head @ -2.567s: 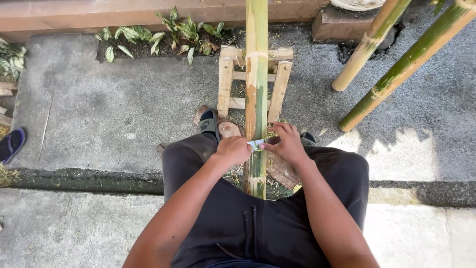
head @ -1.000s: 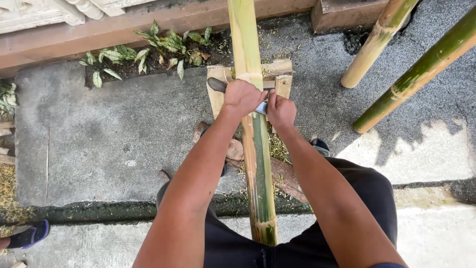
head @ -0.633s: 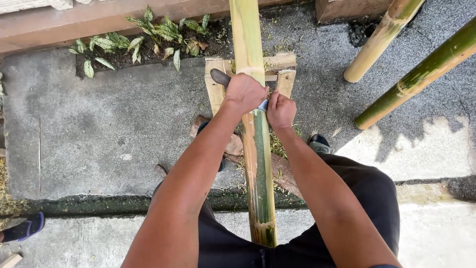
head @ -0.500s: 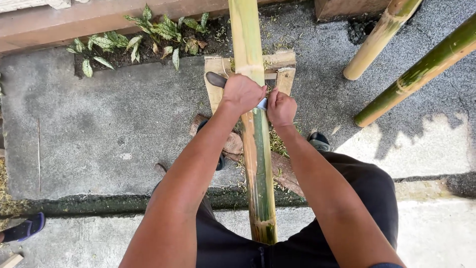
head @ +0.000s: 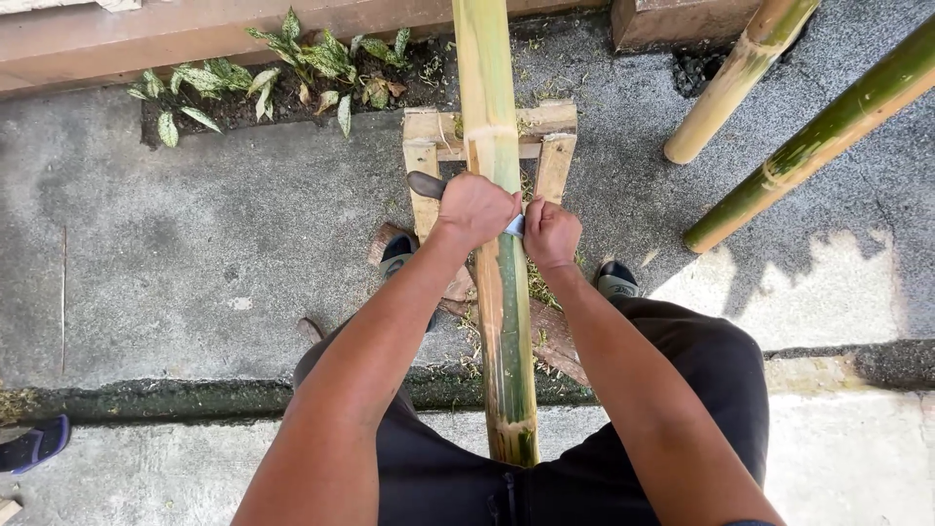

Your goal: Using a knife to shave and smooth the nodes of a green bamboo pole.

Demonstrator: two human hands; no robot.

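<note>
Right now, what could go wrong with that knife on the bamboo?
The blade lies across the bamboo pole with the left hand and right hand gripping either end; a slip could cut fingers. The pole only rests on a small wooden stand, so it might roll. Legs lie close on both sides.

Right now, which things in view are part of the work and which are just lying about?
In use:
- bamboo pole, resting on the wooden stand
- knife, dark handle in the left hand, blade across the pole
- right hand at the blade's far end

Lying about:
- two leaning bamboo poles
- plants
- blue sandal
</note>
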